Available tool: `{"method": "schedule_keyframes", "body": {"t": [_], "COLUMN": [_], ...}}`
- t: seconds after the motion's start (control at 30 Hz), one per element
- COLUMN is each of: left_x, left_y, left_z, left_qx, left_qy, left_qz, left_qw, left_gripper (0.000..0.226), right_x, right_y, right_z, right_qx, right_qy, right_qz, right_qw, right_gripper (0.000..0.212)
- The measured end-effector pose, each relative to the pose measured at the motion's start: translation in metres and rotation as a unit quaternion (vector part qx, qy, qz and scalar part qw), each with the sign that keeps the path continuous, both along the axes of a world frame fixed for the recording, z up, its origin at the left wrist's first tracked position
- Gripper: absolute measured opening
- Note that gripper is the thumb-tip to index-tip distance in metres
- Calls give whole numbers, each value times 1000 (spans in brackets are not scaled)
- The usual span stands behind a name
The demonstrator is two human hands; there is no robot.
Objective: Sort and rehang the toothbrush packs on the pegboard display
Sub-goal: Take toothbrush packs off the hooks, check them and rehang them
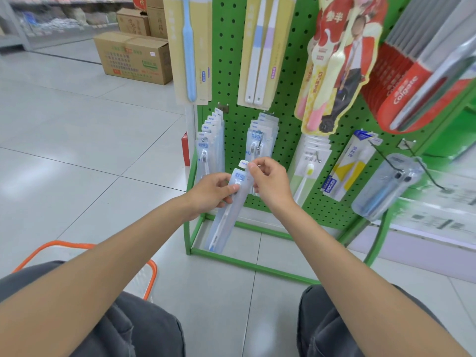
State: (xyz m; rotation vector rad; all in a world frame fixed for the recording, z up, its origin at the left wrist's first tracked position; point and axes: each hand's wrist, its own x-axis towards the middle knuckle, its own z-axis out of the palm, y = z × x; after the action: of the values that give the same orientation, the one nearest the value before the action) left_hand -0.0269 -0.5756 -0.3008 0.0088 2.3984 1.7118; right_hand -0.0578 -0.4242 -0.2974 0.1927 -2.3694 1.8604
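A clear toothbrush pack (226,215) with a pale blue card top hangs down in front of the green pegboard (231,73). My left hand (213,193) grips the pack near its top from the left. My right hand (268,180) pinches the pack's white hang tab (243,164) from the right. Just above my hands, a peg holds a row of matching blue packs (261,136). A second row of similar packs (210,140) hangs to the left.
Yellow-card packs (190,47) and red Colgate packs (417,81) hang on the upper pegs, with white packs (309,166) and a clear twin pack (386,186) lower right. An orange basket (146,276) sits by my left knee. Cardboard boxes (134,57) stand on the floor behind.
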Motion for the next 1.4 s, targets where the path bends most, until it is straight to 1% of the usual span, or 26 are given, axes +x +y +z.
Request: {"method": "schedule_keyframes", "body": {"t": [0.07,0.13,0.17,0.2,0.27,0.33,0.4,0.5,0.57,0.6,0.67,0.8,0.87,0.93,1.03,1.1,1.17,1.2,1.27,1.3,1.33,1.4], "left_x": [-1,-2,-3,-4,-5,-7,-7,-6,-6,-7,-8,-11,-12,-14,-15,-16,-16,-16,-15,-13,-11,-7], "left_y": [-1,-2,-3,-3,-2,-1,0,0,0,-1,-2,-5,-7,-7,-6,-6,-6,-6,-6,-5,-4,-1], "left_z": [-2,-3,-3,-2,1,3,4,3,4,6,8,11,11,10,8,8,10,10,12,12,11,11], "left_qx": [17,39,52,65,94,115,115,114,116,125,151,175,188,191,183,185,182,167,101,55,17,-25], "left_qy": [-6,-13,-17,-17,-16,-12,-12,-12,-4,-2,-1,-7,-13,-19,-30,-38,-37,-32,-4,13,27,44], "left_qz": [6,25,38,50,71,79,77,76,81,87,100,114,118,120,121,121,120,120,119,115,110,103], "left_qw": [1000,999,998,996,993,990,990,990,990,988,983,978,975,974,975,974,975,978,988,992,993,993], "left_gripper": [8,22,29,30,25,21,22,26,25,22,17,19,21,28,35,38,38,39,42,46,59,73], "right_x": [0,0,0,1,2,4,4,1,1,2,6,9,10,15,19,21,23,24,28,30,32,36], "right_y": [1,3,3,3,3,3,4,7,8,9,10,10,10,8,6,5,6,6,4,2,1,-1], "right_z": [2,2,0,-1,-6,-10,-14,-16,-16,-16,-18,-27,-32,-37,-43,-44,-43,-44,-44,-45,-45,-46], "right_qx": [-15,-17,-14,-3,47,97,132,146,143,145,159,181,215,250,258,272,274,275,285,298,310,331], "right_qy": [-19,-37,-49,-60,-70,-58,-40,-35,-51,-65,-101,-163,-197,-231,-248,-243,-228,-216,-192,-178,-165,-142], "right_qz": [15,36,49,65,100,127,126,117,126,140,182,228,259,292,307,316,317,313,305,302,302,307], "right_qw": [1000,999,998,996,991,985,982,982,980,977,965,943,921,894,882,876,879,883,888,888,886,881], "right_gripper": [18,13,15,17,18,15,19,21,24,22,12,13,22,22,19,21,15,12,10,18,28,45]}}
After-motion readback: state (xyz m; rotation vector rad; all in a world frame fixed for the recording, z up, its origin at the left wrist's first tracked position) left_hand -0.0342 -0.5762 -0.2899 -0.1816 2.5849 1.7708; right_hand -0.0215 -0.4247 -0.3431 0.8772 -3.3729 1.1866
